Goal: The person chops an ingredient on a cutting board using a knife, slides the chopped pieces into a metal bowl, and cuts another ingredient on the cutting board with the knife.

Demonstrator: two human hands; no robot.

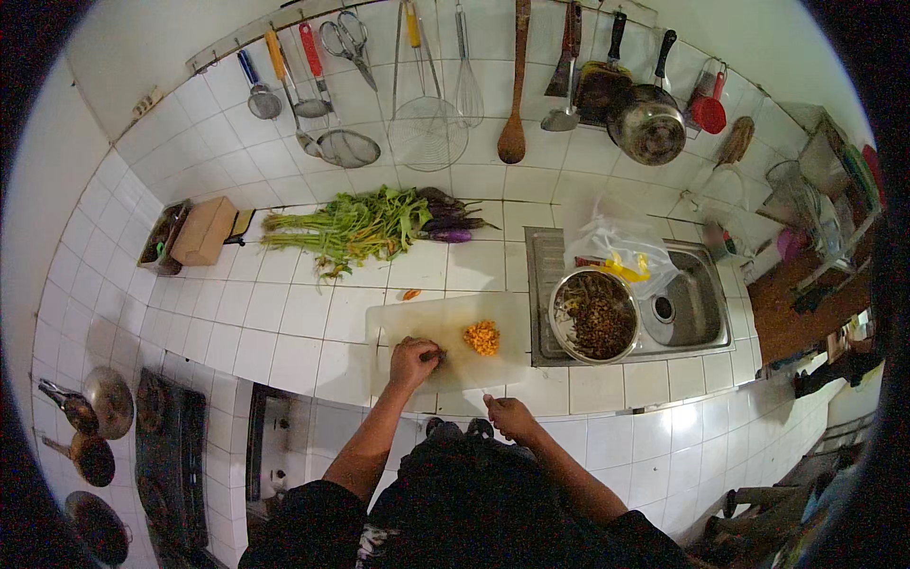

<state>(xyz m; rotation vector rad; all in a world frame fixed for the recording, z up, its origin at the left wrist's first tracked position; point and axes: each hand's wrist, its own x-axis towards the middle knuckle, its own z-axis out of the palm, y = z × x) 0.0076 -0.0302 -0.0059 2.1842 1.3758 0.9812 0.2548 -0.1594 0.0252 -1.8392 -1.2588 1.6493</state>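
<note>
On a translucent white cutting board (426, 316) my left hand (412, 363) has its fingers closed around a small dark piece of food (435, 355). My right hand (508, 418) grips the handle of a knife at the counter's front edge. The knife's blade (473, 377) is blurred and points up and left over the board. A small heap of chopped orange food (482, 338) lies on the board's right part. An orange scrap (411, 294) rests on the tiles just behind the board.
Leafy green stalks (341, 227) and purple eggplants (449, 220) lie along the wall. A steel bowl of brown food (596, 316) stands by the sink (672, 313), near a clear plastic bag (611, 235). A cardboard box (204, 231) stands at left. Utensils hang above; a stove (170, 455) is lower left.
</note>
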